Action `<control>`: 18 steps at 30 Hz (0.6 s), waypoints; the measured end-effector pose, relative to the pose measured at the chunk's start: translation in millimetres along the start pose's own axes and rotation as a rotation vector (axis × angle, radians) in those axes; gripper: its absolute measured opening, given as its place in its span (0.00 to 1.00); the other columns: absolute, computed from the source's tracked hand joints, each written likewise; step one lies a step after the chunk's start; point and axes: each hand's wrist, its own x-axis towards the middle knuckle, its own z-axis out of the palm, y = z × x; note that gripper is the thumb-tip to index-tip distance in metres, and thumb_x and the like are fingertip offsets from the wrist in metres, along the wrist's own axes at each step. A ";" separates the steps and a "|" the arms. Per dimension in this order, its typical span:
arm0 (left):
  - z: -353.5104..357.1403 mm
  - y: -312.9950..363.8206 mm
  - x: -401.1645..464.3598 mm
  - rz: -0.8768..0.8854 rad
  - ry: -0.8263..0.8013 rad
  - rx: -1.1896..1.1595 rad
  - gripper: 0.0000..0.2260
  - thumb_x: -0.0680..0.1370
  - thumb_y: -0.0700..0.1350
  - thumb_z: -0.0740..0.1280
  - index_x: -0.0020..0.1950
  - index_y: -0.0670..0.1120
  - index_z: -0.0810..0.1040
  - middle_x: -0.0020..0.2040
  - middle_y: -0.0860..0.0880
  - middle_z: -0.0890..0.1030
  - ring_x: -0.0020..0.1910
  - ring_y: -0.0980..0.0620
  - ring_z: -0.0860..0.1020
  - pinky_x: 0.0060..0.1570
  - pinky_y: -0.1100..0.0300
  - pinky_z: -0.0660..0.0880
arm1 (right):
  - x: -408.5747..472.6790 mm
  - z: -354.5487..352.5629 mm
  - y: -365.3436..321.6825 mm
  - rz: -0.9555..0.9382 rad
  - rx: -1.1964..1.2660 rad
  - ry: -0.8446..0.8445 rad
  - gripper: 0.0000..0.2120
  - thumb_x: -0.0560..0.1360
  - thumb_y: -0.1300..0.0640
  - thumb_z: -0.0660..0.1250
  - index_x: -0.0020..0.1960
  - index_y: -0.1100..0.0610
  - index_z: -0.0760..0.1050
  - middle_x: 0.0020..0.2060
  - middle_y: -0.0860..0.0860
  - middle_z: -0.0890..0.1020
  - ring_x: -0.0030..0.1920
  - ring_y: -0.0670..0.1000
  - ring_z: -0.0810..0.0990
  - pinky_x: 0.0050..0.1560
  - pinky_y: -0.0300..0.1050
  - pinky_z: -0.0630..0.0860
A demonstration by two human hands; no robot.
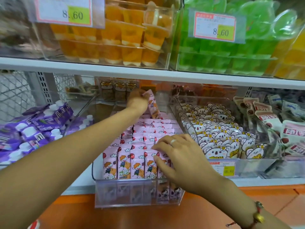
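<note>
A clear plastic bin (125,194) on the lower shelf holds rows of pink snack packets (137,164) printed with a cartoon child. My left hand (137,100) reaches to the back of the bin and grips one pink packet (153,104), held tilted above the rear rows. At the front right of the bin, my right hand (179,156) lies on the packets. Its fingers are spread and fairly straight, and their tips touch the packet tops. It wears a ring.
Purple pouches (33,129) fill the bin to the left, koala-print packs (217,138) the bin to the right. Above, a white shelf (148,71) carries bins of orange jelly cups (115,35) and green jelly cups (231,52). An orange ledge (148,217) runs below.
</note>
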 end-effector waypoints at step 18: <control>-71.8 4.7 -141.9 0.053 0.047 -0.536 0.08 0.80 0.44 0.64 0.58 0.47 0.77 0.49 0.52 0.84 0.46 0.62 0.82 0.40 0.70 0.77 | 31.5 -14.4 -42.2 0.321 1.103 0.167 0.08 0.79 0.55 0.63 0.57 0.48 0.72 0.51 0.44 0.80 0.46 0.37 0.79 0.44 0.30 0.75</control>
